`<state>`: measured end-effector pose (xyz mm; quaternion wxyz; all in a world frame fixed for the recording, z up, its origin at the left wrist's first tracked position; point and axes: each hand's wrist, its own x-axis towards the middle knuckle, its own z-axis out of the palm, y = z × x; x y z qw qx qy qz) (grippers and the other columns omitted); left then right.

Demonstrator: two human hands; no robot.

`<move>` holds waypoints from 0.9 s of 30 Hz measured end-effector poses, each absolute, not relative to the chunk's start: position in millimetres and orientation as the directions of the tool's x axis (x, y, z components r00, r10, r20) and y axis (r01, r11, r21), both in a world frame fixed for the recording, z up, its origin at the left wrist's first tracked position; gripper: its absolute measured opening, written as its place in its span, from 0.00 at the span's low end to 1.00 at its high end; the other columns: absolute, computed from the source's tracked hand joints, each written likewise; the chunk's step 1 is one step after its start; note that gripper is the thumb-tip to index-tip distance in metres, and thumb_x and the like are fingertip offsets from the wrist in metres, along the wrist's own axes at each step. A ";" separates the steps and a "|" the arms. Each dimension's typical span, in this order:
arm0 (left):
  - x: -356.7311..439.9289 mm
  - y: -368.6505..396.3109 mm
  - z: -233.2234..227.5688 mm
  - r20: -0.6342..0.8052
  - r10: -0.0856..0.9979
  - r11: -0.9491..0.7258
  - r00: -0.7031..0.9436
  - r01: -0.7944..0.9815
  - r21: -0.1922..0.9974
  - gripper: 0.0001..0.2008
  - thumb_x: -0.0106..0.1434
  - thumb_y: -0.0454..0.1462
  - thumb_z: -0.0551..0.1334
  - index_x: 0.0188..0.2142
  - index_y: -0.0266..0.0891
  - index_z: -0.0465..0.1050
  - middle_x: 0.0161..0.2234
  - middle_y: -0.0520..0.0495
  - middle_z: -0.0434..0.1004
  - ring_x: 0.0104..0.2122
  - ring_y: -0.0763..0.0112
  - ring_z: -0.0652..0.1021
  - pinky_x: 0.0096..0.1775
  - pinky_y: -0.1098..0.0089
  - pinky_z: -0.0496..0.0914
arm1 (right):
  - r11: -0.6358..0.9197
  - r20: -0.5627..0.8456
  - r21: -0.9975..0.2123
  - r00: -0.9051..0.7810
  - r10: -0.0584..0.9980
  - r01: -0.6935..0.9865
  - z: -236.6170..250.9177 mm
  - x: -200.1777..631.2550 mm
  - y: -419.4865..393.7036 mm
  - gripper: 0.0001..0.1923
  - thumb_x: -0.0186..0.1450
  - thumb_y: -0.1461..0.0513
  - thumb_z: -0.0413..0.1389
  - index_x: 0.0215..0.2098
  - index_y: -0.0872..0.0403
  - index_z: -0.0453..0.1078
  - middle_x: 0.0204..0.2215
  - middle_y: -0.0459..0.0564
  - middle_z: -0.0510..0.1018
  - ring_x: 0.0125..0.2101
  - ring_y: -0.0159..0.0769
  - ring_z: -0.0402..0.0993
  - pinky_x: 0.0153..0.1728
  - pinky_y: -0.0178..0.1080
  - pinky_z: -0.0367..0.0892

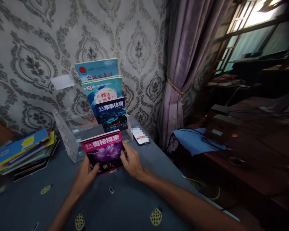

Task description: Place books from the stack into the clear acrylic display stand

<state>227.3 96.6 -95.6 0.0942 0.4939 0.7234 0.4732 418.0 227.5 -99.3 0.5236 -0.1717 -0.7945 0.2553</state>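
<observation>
Both my hands hold a book with a magenta border and a purple burst on its cover [104, 154], tilted up just in front of a clear tiered display rack [70, 144]. My left hand [84, 175] grips its lower left corner, thumb on the cover. My right hand [132, 162] is closed on its right edge. Behind it on the rack's right side stand a dark blue book with a tank picture [113, 117], a light blue book with a round white title patch [90, 91], and a taller blue book [100, 67] at the back.
A pile of books [26, 150] lies at the left on the dark patterned tablecloth [120, 208]. A phone [140, 136] rests right of the rack, near the patterned wall. A purple curtain [183, 57] hangs beyond it. To the right, a reddish-brown table [250, 170] holds cables and a blue cloth [198, 141].
</observation>
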 end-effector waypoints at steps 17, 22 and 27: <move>215.6 114.6 -93.8 0.395 0.716 0.041 -0.576 0.599 0.799 0.25 0.56 0.47 0.65 0.51 0.37 0.69 0.39 0.47 0.77 0.41 0.58 0.78 0.40 0.61 0.75 | 0.847 0.772 -0.526 -0.374 0.514 0.077 -95.2 407.3 234.2 0.24 0.70 0.66 0.44 0.64 0.55 0.61 0.46 0.57 0.78 0.46 0.44 0.76 0.48 0.46 0.74; 205.8 115.4 -99.1 0.417 0.642 -0.036 -0.643 0.518 0.854 0.26 0.53 0.49 0.66 0.48 0.39 0.67 0.42 0.45 0.76 0.40 0.60 0.78 0.39 0.63 0.74 | 0.879 0.767 -0.466 -0.451 0.456 0.097 -94.1 400.6 225.4 0.24 0.71 0.67 0.43 0.64 0.57 0.61 0.44 0.58 0.78 0.45 0.45 0.75 0.46 0.46 0.74; 202.0 119.5 -106.6 0.398 0.645 -0.022 -0.653 0.504 0.863 0.23 0.52 0.49 0.65 0.43 0.39 0.68 0.40 0.45 0.75 0.40 0.59 0.77 0.38 0.63 0.74 | 0.866 0.748 -0.493 -0.466 0.473 0.087 -104.6 395.0 229.9 0.26 0.70 0.68 0.42 0.66 0.56 0.59 0.46 0.58 0.77 0.47 0.44 0.74 0.49 0.46 0.73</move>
